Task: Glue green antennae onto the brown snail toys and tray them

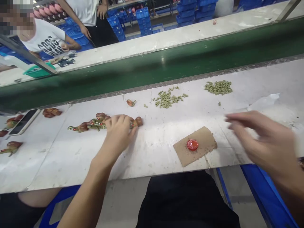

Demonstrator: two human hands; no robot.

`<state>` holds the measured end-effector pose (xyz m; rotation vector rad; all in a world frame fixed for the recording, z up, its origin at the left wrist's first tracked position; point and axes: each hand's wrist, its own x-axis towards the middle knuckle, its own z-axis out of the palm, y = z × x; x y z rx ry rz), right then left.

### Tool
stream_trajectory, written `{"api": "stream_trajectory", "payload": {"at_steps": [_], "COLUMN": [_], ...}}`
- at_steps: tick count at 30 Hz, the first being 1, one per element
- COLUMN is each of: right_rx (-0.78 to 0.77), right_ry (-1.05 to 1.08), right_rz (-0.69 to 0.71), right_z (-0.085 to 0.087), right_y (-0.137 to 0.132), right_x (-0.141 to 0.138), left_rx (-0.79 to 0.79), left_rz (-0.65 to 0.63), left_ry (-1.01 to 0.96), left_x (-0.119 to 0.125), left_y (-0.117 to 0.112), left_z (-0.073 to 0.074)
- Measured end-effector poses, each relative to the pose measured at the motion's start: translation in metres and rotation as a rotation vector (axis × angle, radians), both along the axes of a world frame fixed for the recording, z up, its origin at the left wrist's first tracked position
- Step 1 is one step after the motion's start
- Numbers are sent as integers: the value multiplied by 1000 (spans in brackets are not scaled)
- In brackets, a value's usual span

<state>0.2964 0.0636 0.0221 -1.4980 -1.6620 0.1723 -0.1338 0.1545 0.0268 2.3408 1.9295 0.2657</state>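
Note:
My left hand (120, 133) curls its fingers down over a brown-and-green toy figure (137, 121) at the right end of a row. The hand hides much of that figure. Left of it lie several similar figures (82, 127) with rounded brown parts and green bodies with red spots. My right hand (263, 139) is above the table at the right, slightly blurred, with thumb and fingertips close together. Whether anything is between them is not visible. Between my hands a piece of cardboard (180, 152) lies flat, bearing a glossy red dab (192, 145).
Small green pieces form two piles, one in the middle (166, 99) and one further right (218, 87). A brown piece (130, 102) lies alone. A phone (25, 122) and more figures (11, 148) are at the left. Beyond runs a green belt (152, 66); two people are across it.

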Motion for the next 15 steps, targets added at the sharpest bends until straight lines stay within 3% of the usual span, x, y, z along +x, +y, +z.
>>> {"api": "stream_trajectory", "payload": {"at_steps": [3, 5, 8, 11, 15], "right_rx": [-194, -301, -325, -348, -363], "right_ry": [-2, -92, -182, -250, -292], "right_rz": [235, 278, 301, 304, 300], "right_z": [-1, -9, -20, -26, -29], "right_y": [55, 98, 144, 161, 163], "right_x": [-55, -86, -117, -130, -132], "left_rx": [-63, -88, -120, -151, -200], "left_rz": [-67, -90, -104, -107, -82], "left_ry": [-77, -139, -239, -354, -564], "left_x": [18, 29, 39, 44, 48], "left_y": [-21, -35, -54, -70, -88], "left_z": [-7, -11, -13, -12, -11]}}
